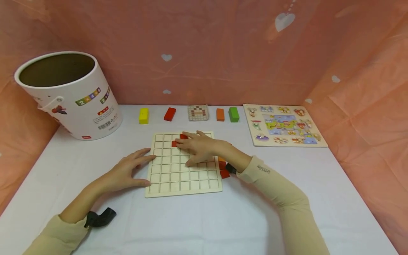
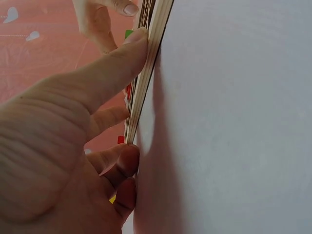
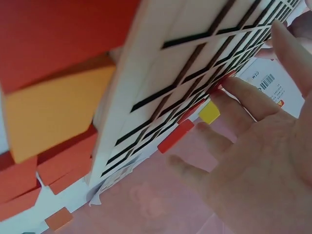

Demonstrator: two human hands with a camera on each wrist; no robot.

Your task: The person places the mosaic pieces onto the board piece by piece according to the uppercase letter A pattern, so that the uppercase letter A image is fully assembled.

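A pale wooden grid board (image 1: 185, 187) lies on the white table. At its left edge is my left hand (image 1: 122, 173), thumb and fingers spread, their tips touching the rim; the left wrist view shows the thumb (image 2: 117, 63) along the board's side. My right hand (image 1: 202, 145) reaches over the upper part of the grid. Its extended fingertips touch a red square tile (image 1: 174, 143), while its thumb stands apart. Another red tile (image 1: 183, 136) sits in the top row. Whether more tiles lie under the right hand is hidden.
Loose red tiles (image 1: 225, 174) and an orange tile (image 3: 58, 112) lie along the board's right edge. Behind stand yellow (image 1: 143, 116), red (image 1: 170, 114), orange (image 1: 220, 114) and green blocks (image 1: 234, 114), with a pattern card (image 1: 198, 113). A white bucket (image 1: 92, 113) is left, a picture puzzle (image 1: 283, 125) right.
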